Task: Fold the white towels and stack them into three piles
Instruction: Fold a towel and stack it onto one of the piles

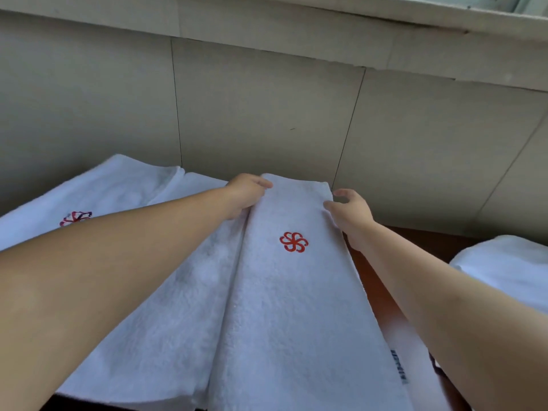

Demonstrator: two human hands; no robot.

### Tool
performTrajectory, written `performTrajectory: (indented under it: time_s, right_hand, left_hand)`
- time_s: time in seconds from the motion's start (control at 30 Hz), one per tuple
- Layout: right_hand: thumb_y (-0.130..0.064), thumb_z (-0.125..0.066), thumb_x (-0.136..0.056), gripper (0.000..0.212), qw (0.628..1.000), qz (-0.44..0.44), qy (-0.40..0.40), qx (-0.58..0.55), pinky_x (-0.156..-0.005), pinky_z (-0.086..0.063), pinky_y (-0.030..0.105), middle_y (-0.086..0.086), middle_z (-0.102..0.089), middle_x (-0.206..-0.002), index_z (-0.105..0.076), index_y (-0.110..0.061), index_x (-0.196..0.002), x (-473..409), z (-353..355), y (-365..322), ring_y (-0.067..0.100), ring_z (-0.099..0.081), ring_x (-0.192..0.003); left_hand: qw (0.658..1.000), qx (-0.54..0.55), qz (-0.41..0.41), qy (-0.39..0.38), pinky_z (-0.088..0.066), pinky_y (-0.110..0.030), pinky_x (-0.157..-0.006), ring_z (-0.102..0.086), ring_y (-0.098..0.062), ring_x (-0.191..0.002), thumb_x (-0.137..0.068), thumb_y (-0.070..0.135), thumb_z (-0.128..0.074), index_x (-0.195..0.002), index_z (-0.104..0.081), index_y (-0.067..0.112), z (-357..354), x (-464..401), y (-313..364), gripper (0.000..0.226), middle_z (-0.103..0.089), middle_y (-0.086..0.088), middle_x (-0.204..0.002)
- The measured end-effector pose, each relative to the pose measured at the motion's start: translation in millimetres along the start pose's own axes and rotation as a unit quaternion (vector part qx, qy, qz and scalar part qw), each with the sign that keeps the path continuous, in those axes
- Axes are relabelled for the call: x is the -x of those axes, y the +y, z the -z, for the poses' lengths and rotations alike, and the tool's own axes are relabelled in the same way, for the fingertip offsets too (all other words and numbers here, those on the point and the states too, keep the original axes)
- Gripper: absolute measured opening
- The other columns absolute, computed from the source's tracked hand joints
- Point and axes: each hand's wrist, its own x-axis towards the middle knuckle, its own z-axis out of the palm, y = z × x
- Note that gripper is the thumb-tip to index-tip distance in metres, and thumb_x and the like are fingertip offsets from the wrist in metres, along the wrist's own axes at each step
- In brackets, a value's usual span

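The folded towel (296, 292) runs as a long white strip from the lower edge of the frame up to its centre, thick looped terry with a red pinwheel emblem (294, 242) stitched into its upper third and a small dark label (400, 367) along its lower right edge. It lies on, and partly overlaps, a second white towel (166, 315) spread to its left across the lower middle. At the strip's far end, mid-frame, the left hand (246, 194) grasps the upper left corner, thumb over the top and fingers tucked under the edge, while the right hand (350, 212) sits at the upper right corner with fingers loosely curved, its fingertips touching the edge without clearly pinching it. This looks like the step of squaring up or taking hold of the far end, probably to bring it toward the near end and halve the length; that would call for both corners to be gripped evenly and lifted together so the soft, heavy pile does not skew. In the left of the frame another folded towel (98, 191) shows a red and dark emblem, partly hidden by the forearm, and at the right edge a rounded white towel pile (504, 268) rests well apart. Between them shows the dark reddish-brown desk (415, 235), with a matt beige tiled wall (267, 108) behind.
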Motion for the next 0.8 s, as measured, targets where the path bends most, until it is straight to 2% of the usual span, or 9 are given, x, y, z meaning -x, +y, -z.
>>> performTrajectory:
  time_s: [0.07, 0.13, 0.23, 0.33, 0.47, 0.53, 0.63, 0.7, 0.8]
  right_hand:
    - [-0.022, -0.059, -0.092, 0.045, 1.0, -0.008, -0.001, -0.007, -0.087, -0.061, 0.044, 0.001, -0.063, -0.122, -0.054, -0.028, -0.137, -11.9, -5.8, 5.7, 0.025, -0.069, -0.098]
    - [-0.017, -0.056, -0.093, 0.04, 0.999, 0.023, 0.029, 0.002, -0.089, -0.06, 0.043, 0.003, -0.065, -0.125, -0.059, -0.026, -0.132, -22.9, -11.7, 13.2, 0.024, -0.068, -0.099]
    - [-0.011, -0.051, -0.094, 0.038, 0.995, 0.065, 0.056, 0.045, -0.082, -0.05, 0.03, 0.004, -0.063, -0.133, -0.062, -0.024, -0.128, -30.4, -19.4, 22.4, 0.021, -0.063, -0.103]
    - [-0.01, -0.048, -0.096, 0.041, 0.989, 0.074, 0.047, 0.122, -0.082, -0.04, 0.026, 0.006, -0.058, -0.14, -0.06, -0.022, -0.134, -27.5, -18.1, 18.1, 0.026, -0.059, -0.116]
    - [-0.02, -0.046, -0.1, 0.045, 0.968, 0.108, 0.015, 0.226, -0.082, -0.045, 0.031, 0.013, -0.04, -0.146, -0.05, -0.021, -0.145, -8.7, -8.9, -12.8, 0.035, -0.057, -0.115]
    - [-0.024, -0.046, -0.101, 0.047, 0.948, 0.156, -0.01, 0.277, -0.094, -0.048, 0.036, 0.013, -0.038, -0.148, -0.048, -0.02, -0.147, 4.2, -11.7, -29.4, 0.036, -0.051, -0.124]
    - [-0.025, -0.047, -0.101, 0.051, 0.922, 0.205, -0.034, 0.326, -0.107, -0.042, 0.041, 0.012, -0.039, -0.152, -0.043, -0.018, -0.151, 17.9, -20.2, -42.2, 0.033, -0.042, -0.136]
    - [-0.027, -0.047, -0.101, 0.055, 0.915, 0.205, -0.052, 0.343, -0.111, -0.036, 0.04, 0.011, -0.036, -0.158, -0.037, -0.016, -0.154, 21.1, -27.3, -38.1, 0.032, -0.037, -0.142]
    - [-0.038, -0.035, -0.103, 0.053, 0.907, 0.174, -0.086, 0.373, -0.117, -0.029, 0.043, 0.007, -0.037, -0.158, -0.037, -0.017, -0.152, 20.6, -41.6, -13.2, 0.026, -0.032, -0.146]
  left_hand:
    - [1.0, -0.012, -0.013, 0.024, -0.047, -0.033, -0.108, -0.055, -0.026, -0.13, -0.101, -0.001, -0.042, -0.126, -0.07, 0.015, -5.0, -11.2, -3.9, 0.041, -0.057, -0.011, -0.144]
    - [0.997, -0.028, -0.034, 0.06, -0.048, -0.031, -0.106, -0.057, -0.026, -0.126, -0.101, 0.002, -0.042, -0.121, -0.074, 0.02, -12.4, -19.5, -9.5, 0.042, -0.058, -0.008, -0.143]
    - [0.988, -0.11, -0.062, 0.084, -0.045, -0.024, -0.097, -0.056, -0.025, -0.128, -0.103, 0.008, -0.038, -0.125, -0.072, 0.026, -21.6, -26.7, -19.3, 0.044, -0.054, -0.002, -0.15]
    - [0.985, -0.154, -0.059, 0.058, -0.041, -0.03, -0.111, -0.049, -0.028, -0.136, -0.104, 0.007, -0.038, -0.136, -0.066, 0.021, -22.0, -25.9, -17.2, 0.044, -0.044, -0.006, -0.157]
    - [0.953, -0.291, -0.078, 0.012, -0.025, -0.035, -0.121, -0.021, -0.031, -0.152, -0.106, 0.024, -0.04, -0.152, -0.044, 0.015, -20.1, -5.2, 0.6, 0.046, -0.005, -0.006, -0.17]
    - [0.929, -0.355, -0.104, -0.002, -0.019, -0.04, -0.124, -0.009, -0.029, -0.156, -0.107, 0.031, -0.035, -0.158, -0.032, 0.017, -21.9, 7.8, 9.4, 0.053, 0.003, -0.003, -0.171]
    - [0.889, -0.436, -0.138, -0.004, -0.009, -0.045, -0.126, 0.001, -0.029, -0.157, -0.108, 0.036, -0.029, -0.161, -0.022, 0.02, -27.3, 18.4, 20.9, 0.056, 0.004, -0.005, -0.171]
    - [0.874, -0.467, -0.131, -0.007, -0.006, -0.047, -0.126, 0.004, -0.028, -0.157, -0.108, 0.038, -0.026, -0.162, -0.017, 0.022, -29.6, 17.6, 21.7, 0.058, 0.005, -0.005, -0.171]
    - [0.87, -0.48, -0.11, -0.025, -0.006, -0.048, -0.125, 0.003, -0.025, -0.157, -0.107, 0.042, -0.023, -0.163, -0.015, 0.023, -35.1, 6.5, 4.1, 0.06, 0.001, -0.004, -0.172]
